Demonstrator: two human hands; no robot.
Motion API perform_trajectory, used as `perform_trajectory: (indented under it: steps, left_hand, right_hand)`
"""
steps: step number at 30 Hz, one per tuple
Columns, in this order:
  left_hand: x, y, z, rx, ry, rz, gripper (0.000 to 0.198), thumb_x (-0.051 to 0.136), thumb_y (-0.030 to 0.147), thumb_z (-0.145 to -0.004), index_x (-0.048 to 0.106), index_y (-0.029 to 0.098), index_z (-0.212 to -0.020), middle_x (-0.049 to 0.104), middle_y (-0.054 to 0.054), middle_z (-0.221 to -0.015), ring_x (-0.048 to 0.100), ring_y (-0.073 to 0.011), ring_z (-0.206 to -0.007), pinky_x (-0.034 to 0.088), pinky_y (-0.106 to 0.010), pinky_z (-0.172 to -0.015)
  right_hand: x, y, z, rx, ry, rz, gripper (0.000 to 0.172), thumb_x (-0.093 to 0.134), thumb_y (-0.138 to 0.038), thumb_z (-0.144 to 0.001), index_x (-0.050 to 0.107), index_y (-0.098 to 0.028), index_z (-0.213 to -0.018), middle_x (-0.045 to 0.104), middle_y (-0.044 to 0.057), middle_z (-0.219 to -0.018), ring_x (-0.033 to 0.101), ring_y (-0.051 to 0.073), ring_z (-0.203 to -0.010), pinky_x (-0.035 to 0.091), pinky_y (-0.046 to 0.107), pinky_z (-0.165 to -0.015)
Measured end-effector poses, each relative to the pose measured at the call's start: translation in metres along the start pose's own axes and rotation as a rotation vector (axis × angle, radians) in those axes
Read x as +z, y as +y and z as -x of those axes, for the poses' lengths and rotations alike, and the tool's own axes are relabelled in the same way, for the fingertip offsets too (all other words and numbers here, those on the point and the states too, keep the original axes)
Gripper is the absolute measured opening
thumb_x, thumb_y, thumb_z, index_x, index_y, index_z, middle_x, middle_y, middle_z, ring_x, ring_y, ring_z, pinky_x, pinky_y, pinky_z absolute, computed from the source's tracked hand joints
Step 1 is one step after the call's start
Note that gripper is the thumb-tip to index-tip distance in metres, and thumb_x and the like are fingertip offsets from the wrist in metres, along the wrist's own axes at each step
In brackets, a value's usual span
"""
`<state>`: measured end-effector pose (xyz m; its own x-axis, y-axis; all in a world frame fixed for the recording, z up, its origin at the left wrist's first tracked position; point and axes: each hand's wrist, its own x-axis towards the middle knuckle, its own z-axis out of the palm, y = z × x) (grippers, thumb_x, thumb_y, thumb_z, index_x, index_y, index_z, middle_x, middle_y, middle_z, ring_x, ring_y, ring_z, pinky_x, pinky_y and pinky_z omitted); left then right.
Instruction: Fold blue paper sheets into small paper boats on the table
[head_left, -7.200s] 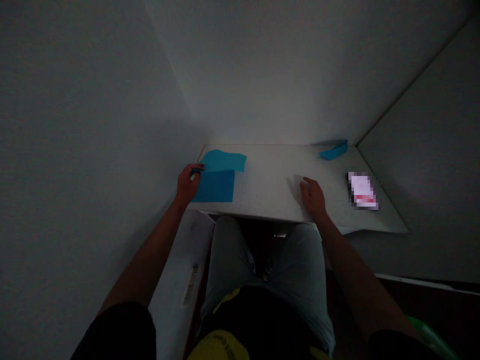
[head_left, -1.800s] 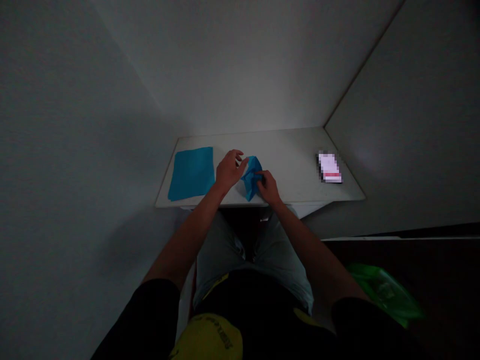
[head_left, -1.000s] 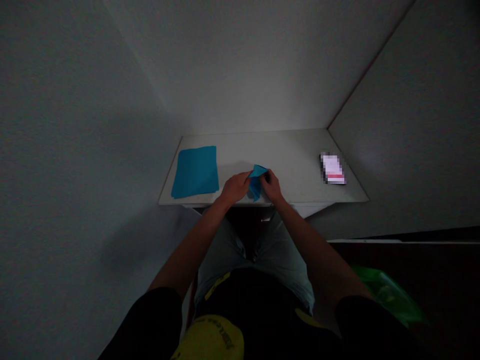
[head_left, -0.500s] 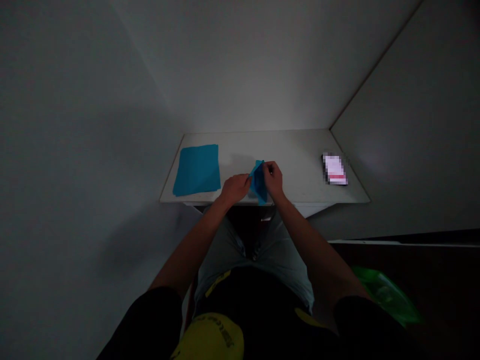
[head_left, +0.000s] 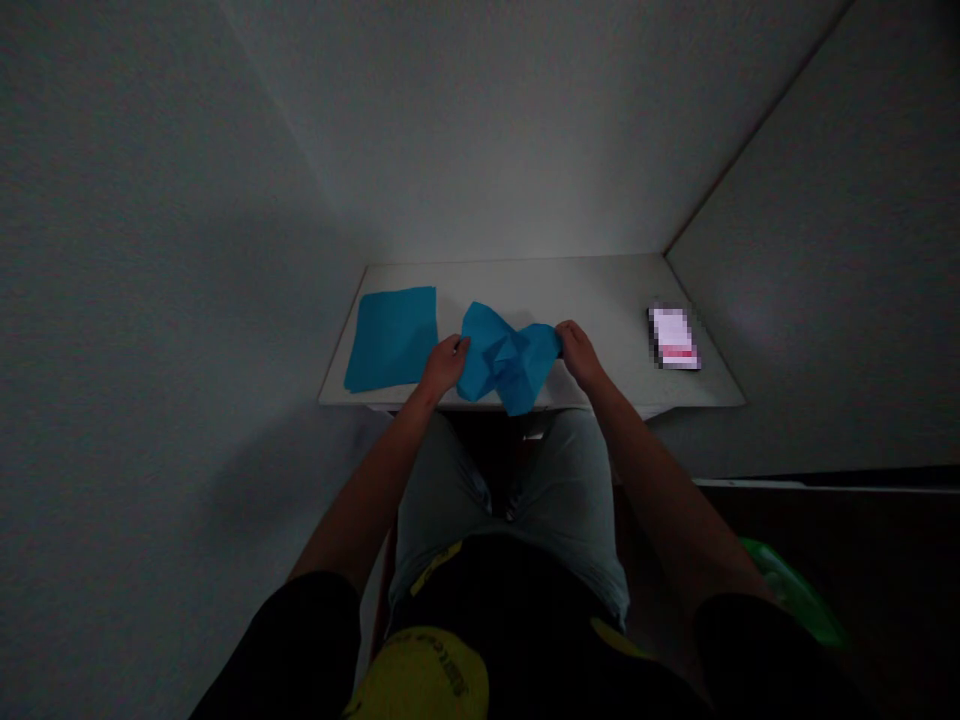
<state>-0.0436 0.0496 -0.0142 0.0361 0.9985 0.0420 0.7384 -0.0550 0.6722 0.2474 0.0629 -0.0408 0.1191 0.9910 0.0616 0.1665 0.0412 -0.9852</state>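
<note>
A creased blue paper sheet (head_left: pixel 506 357) is stretched out between my hands above the near edge of a small white table (head_left: pixel 592 290). My left hand (head_left: pixel 442 363) pinches its left side. My right hand (head_left: pixel 579 352) pinches its right corner. A second blue sheet (head_left: pixel 391 337) lies flat on the table's left end, just left of my left hand and untouched.
A phone (head_left: pixel 673 338) with a lit screen lies at the table's right end. White walls close in at the left, back and right. My knees sit under the table's near edge. Something green (head_left: pixel 795 595) lies on the dark floor at the right.
The blue paper was a narrow folded shape held close between both hands; my hands have moved apart and it now spreads open, wide and creased.
</note>
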Motion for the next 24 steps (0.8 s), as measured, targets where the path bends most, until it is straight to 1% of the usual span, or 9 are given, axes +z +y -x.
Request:
perform_trajectory:
  steps: [3, 6, 10, 15, 17, 19, 21, 23, 24]
  left_hand:
    - [0.004, 0.001, -0.001, -0.059, 0.012, -0.07, 0.033, 0.043, 0.037, -0.114, 0.062, 0.022, -0.091, 0.075, -0.009, -0.1, 0.069, -0.0234, -0.095, 0.05, -0.034, -0.089]
    - [0.006, 0.0, -0.002, -0.073, 0.018, -0.11, 0.032, 0.041, 0.037, -0.115, 0.063, 0.022, -0.097, 0.076, -0.011, -0.105, 0.07, -0.0247, -0.099, 0.049, -0.034, -0.091]
    - [-0.001, -0.005, -0.01, -0.058, -0.001, -0.218, 0.033, 0.042, 0.04, -0.115, 0.066, 0.022, -0.103, 0.076, -0.012, -0.106, 0.07, -0.0262, -0.1, 0.048, -0.035, -0.09]
    - [-0.022, -0.004, -0.043, -0.03, -0.069, -0.401, 0.035, 0.043, 0.046, -0.114, 0.07, 0.024, -0.112, 0.077, -0.013, -0.111, 0.07, -0.0292, -0.104, 0.049, -0.038, -0.089]
    - [-0.03, 0.002, -0.06, -0.006, -0.09, -0.463, 0.036, 0.043, 0.047, -0.114, 0.071, 0.024, -0.118, 0.076, -0.014, -0.117, 0.07, -0.0311, -0.11, 0.049, -0.04, -0.094]
    - [-0.033, 0.012, -0.073, 0.038, -0.057, -0.519, 0.036, 0.043, 0.044, -0.113, 0.069, 0.023, -0.128, 0.073, -0.016, -0.128, 0.066, -0.0334, -0.122, 0.048, -0.045, -0.103]
    - [-0.026, 0.026, -0.076, 0.103, 0.019, -0.556, 0.04, 0.044, 0.041, -0.112, 0.063, 0.02, -0.14, 0.065, -0.02, -0.144, 0.059, -0.0363, -0.136, 0.042, -0.05, -0.114]
    - [-0.007, 0.041, -0.064, 0.17, 0.07, -0.564, 0.047, 0.044, 0.043, -0.112, 0.057, 0.017, -0.149, 0.057, -0.023, -0.154, 0.051, -0.039, -0.144, 0.037, -0.055, -0.121]
    - [0.006, 0.047, -0.054, 0.201, 0.056, -0.56, 0.05, 0.042, 0.045, -0.112, 0.056, 0.016, -0.149, 0.057, -0.023, -0.154, 0.051, -0.0393, -0.145, 0.036, -0.056, -0.122]
  right_hand:
    - [0.0, 0.007, -0.002, 0.048, 0.038, 0.027, 0.046, 0.058, -0.073, -0.092, 0.05, -0.028, -0.088, 0.051, -0.004, -0.076, 0.053, 0.017, -0.072, 0.052, 0.028, -0.062]
    - [-0.001, 0.014, -0.003, 0.082, 0.067, 0.04, 0.043, 0.056, -0.071, -0.092, 0.051, -0.028, -0.093, 0.053, -0.004, -0.079, 0.056, 0.018, -0.073, 0.054, 0.03, -0.063]
    - [-0.013, 0.023, -0.005, 0.084, 0.107, 0.157, 0.038, 0.051, -0.066, -0.094, 0.05, -0.028, -0.093, 0.058, -0.001, -0.081, 0.058, 0.02, -0.075, 0.053, 0.033, -0.066]
    - [-0.042, 0.032, -0.005, -0.002, 0.122, 0.442, 0.03, 0.051, -0.055, -0.096, 0.053, -0.026, -0.09, 0.068, 0.006, -0.087, 0.061, 0.024, -0.085, 0.051, 0.037, -0.079]
    - [-0.049, 0.035, -0.002, -0.013, 0.108, 0.512, 0.026, 0.049, -0.05, -0.097, 0.054, -0.026, -0.088, 0.07, 0.008, -0.09, 0.062, 0.025, -0.086, 0.05, 0.038, -0.082]
    - [-0.052, 0.038, 0.002, -0.024, 0.119, 0.579, 0.022, 0.048, -0.045, -0.096, 0.053, -0.026, -0.087, 0.07, 0.01, -0.092, 0.062, 0.026, -0.087, 0.05, 0.039, -0.083]
    - [-0.051, 0.04, 0.008, -0.017, 0.161, 0.653, 0.019, 0.047, -0.042, -0.095, 0.054, -0.026, -0.087, 0.069, 0.01, -0.093, 0.062, 0.027, -0.088, 0.049, 0.041, -0.085]
    - [-0.049, 0.04, 0.015, 0.005, 0.207, 0.735, 0.018, 0.047, -0.039, -0.094, 0.056, -0.025, -0.088, 0.069, 0.011, -0.094, 0.061, 0.029, -0.091, 0.048, 0.044, -0.087]
    - [-0.047, 0.039, 0.018, 0.011, 0.224, 0.777, 0.018, 0.047, -0.038, -0.094, 0.057, -0.024, -0.088, 0.069, 0.012, -0.096, 0.061, 0.03, -0.093, 0.047, 0.046, -0.089]
